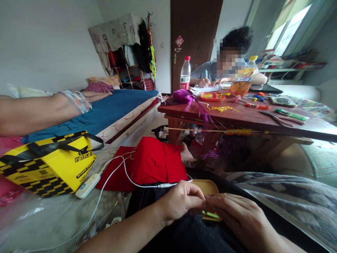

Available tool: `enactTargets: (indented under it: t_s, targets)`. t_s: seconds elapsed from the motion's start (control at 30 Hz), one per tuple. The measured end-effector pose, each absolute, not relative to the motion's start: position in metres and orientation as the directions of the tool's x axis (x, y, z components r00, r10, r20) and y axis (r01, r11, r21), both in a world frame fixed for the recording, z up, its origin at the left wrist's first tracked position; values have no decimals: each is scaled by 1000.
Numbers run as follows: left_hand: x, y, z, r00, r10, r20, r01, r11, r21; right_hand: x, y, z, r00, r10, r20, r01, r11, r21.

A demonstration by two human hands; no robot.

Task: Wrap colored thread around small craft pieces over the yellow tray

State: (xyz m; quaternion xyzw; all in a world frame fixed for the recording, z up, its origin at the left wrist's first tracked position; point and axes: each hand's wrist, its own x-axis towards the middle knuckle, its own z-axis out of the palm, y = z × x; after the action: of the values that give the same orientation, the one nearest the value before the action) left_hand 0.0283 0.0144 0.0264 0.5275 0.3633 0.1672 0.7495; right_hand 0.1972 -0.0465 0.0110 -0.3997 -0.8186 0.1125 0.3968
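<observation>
My left hand is closed in a pinch over my lap. Its fingertips meet those of my right hand, whose fingers are also closed. Whatever lies between the fingertips is too small and covered to make out. Just beyond and under my hands sits a shallow yellow tray, partly hidden by them. Inside it, near my right hand, shows a bright green strip. A white cable with a connector runs just past my left hand, in front of a red cloth.
A wooden table carries purple strands, yellow sticks, pliers and bottles. Behind it a person writes. To the left are a yellow bag, a power strip and a bed with someone's leg on it.
</observation>
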Motion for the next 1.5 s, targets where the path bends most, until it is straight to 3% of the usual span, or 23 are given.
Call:
enactTargets:
  t_s: [0.1, 0.2, 0.33, 0.43, 0.53, 0.63, 0.7, 0.77, 0.83, 0.9, 0.97, 1.0, 1.1, 1.17, 1.23, 1.33, 1.4, 1.5]
  targets:
    - [28, 13, 33, 662, 727, -185, 214, 53, 975, 189, -41, 15, -204, 893, 402, 562, 442, -699]
    - [29, 9, 35, 638, 769, -25, 335, -248, 909, 184, -38, 20, -106, 963, 246, 529, 264, -807]
    - [31, 4, 27, 620, 739, 263, 381, -577, 723, 181, -34, 21, -42, 996, 85, 381, 94, -920]
    - [27, 3, 22, 702, 530, 476, 305, -828, 471, 179, -29, 20, -22, 999, -49, 162, -45, -986]
    - [22, 5, 22, 812, 344, 472, 227, -931, 287, 179, -22, 17, -70, 986, -149, -18, -151, -988]
    - [20, 8, 23, 869, 299, 395, 216, -946, 241, 179, -17, 16, -123, 972, -198, -78, -209, -975]
    - [23, 10, 24, 858, 332, 393, 222, -928, 300, 180, -18, 17, -111, 979, -172, -11, -174, -985]
    - [28, 12, 25, 797, 453, 400, 246, -847, 471, 182, -21, 19, -63, 997, -45, 237, -29, -971]
    - [34, 16, 26, 691, 653, 309, 262, -625, 736, 187, -25, 22, -136, 955, 262, 554, 293, -779]
    - [40, 19, 25, 595, 802, 46, 202, -205, 958, 194, -28, 24, -397, 752, 526, 686, 624, -375]
    - [44, 23, 24, 585, 776, -236, 82, 233, 969, 201, -30, 26, -620, 504, 601, 633, 774, 3]
    - [45, 24, 22, 600, 731, -324, 37, 379, 925, 204, -30, 27, -679, 429, 596, 607, 785, 127]
    - [47, 25, 18, 626, 669, -400, -9, 519, 855, 208, -31, 30, -731, 364, 577, 588, 766, 262]
    - [46, 23, 18, 618, 678, -398, -22, 520, 854, 207, -31, 30, -716, 385, 583, 589, 781, 207]
    - [45, 19, 22, 597, 740, -309, -14, 394, 919, 203, -31, 29, -649, 465, 601, 615, 787, 55]
    - [41, 12, 29, 558, 828, 46, 112, -130, 985, 197, -33, 28, -403, 750, 525, 678, 630, -380]
    - [38, 8, 31, 557, 787, 266, 218, -447, 867, 193, -32, 29, -223, 919, 324, 630, 390, -672]
    - [34, 5, 26, 579, 667, 468, 278, -701, 656, 189, -30, 32, -112, 991, 67, 438, 110, -892]
